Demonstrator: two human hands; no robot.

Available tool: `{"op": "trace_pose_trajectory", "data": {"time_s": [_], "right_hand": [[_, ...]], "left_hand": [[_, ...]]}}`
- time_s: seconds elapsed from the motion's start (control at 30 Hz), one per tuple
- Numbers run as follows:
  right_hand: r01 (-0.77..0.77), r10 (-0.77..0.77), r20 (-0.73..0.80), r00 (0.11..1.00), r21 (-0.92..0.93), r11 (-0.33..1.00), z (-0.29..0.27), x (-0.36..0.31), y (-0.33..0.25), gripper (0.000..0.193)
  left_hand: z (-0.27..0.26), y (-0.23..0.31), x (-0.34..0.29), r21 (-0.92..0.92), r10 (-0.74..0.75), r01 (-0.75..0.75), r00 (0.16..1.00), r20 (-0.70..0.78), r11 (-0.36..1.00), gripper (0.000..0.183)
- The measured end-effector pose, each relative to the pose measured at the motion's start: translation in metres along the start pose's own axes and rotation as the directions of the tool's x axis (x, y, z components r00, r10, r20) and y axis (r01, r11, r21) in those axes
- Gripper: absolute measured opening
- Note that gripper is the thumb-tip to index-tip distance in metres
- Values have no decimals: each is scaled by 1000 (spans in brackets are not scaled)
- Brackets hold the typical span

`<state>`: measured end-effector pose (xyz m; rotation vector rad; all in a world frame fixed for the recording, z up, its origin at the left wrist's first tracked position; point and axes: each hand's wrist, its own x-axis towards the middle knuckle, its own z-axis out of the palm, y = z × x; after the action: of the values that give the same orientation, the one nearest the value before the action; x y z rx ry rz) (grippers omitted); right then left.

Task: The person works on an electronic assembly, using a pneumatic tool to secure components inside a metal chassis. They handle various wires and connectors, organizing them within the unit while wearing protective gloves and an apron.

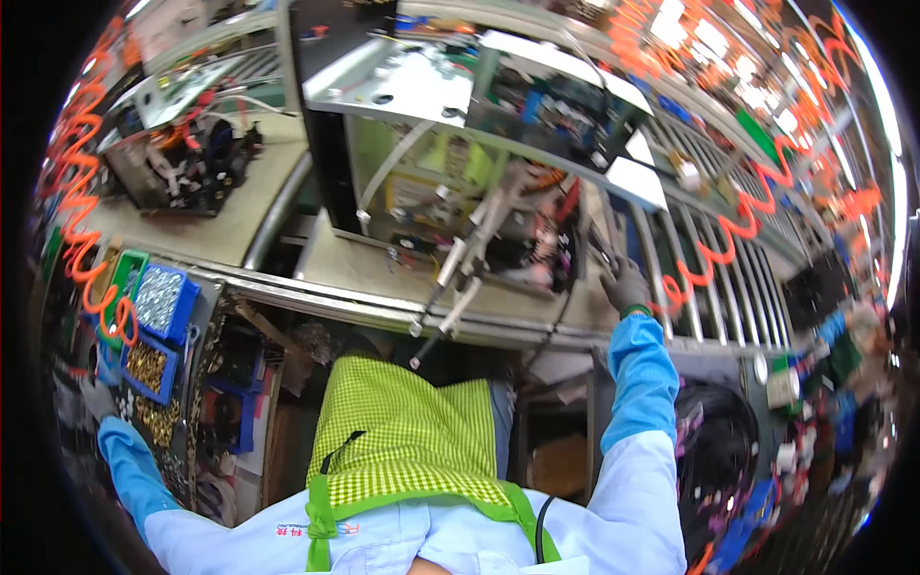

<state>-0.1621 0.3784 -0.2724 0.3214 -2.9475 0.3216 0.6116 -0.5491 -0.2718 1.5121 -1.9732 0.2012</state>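
One housing (508, 146), long axis running crosswise.

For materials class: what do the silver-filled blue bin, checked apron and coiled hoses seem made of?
Blue bin: probably smooth plastic, evenly coloured. Checked apron: likely matt woven fabric, softly folded. Coiled hoses: apparently smooth plastic or rubber, springy loops.

White-topped boxy unit (489, 149), near side open, upright on bench (331, 261), cables (448, 270) hanging past edge.

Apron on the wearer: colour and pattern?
The apron is yellow-green check, with plain green straps; best seen in the head view.
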Motion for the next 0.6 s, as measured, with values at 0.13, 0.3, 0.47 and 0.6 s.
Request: {"op": "trace_pose_trajectory", "data": {"time_s": [0.13,0.3,0.47,0.6], "right_hand": [[-239,249,105,963,-95,966,20,56,-7,69],[-209,214,149,965,-47,977,42,96,5,56],[-320,323,-6,946,129,939,56,70,40,36],[-467,393,373,840,867,175,18,-14,12,22]], "left_hand": [[-50,109,-24,-505,25,-17,1000,9,863,42],[-156,379,-135,-871,201,97,955,217,481,25],[-117,533,-209,-867,513,407,699,499,289,27],[-69,590,-246,-674,674,700,382,632,235,26]]}}
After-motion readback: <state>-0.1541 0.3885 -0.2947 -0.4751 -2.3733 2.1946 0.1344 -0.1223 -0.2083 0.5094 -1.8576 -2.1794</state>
